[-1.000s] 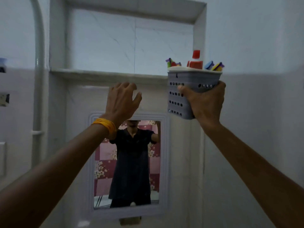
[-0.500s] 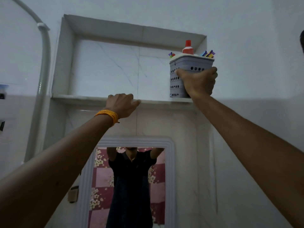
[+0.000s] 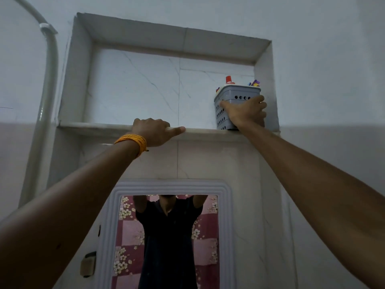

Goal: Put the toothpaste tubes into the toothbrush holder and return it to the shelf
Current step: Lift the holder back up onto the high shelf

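Observation:
A grey perforated toothbrush holder (image 3: 234, 94) stands on the marble shelf (image 3: 100, 127) of a wall niche, at its right end. A red-capped toothpaste tube (image 3: 228, 79) and coloured toothbrush ends (image 3: 254, 82) stick out of its top. My right hand (image 3: 245, 112) is wrapped around the holder's front, thumb on its left face. My left hand (image 3: 153, 131), with an orange band at the wrist, rests on the shelf's front edge, fingers curled over it and index finger pointing right. It holds no object.
The niche has marble side walls and a ceiling close above the holder. A white-framed mirror (image 3: 168, 187) hangs below the shelf, reflecting a person in a dark shirt. A grey pipe (image 3: 44, 97) runs down the wall at left.
My right hand has carried the holder up from beside the niche and set it onto the shelf's right end. My left hand rose and settled on the shelf edge.

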